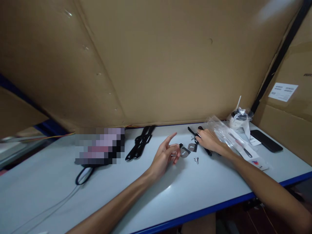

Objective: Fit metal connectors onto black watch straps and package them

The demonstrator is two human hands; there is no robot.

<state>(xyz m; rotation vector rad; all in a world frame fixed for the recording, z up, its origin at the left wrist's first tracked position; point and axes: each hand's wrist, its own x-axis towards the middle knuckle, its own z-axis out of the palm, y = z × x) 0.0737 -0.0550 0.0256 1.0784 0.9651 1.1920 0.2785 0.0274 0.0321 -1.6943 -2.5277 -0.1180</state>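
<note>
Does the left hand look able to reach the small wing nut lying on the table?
Probably yes. The wing nut lies on bare table just right of the left hand, with nothing over it; the right hand rests farther back.

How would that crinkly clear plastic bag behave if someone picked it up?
The clear plastic bag looks thin and creased, so probably floppy. The slim tool inside might slide toward the low end. It seems light; a push would likely skid it over the table.
</note>
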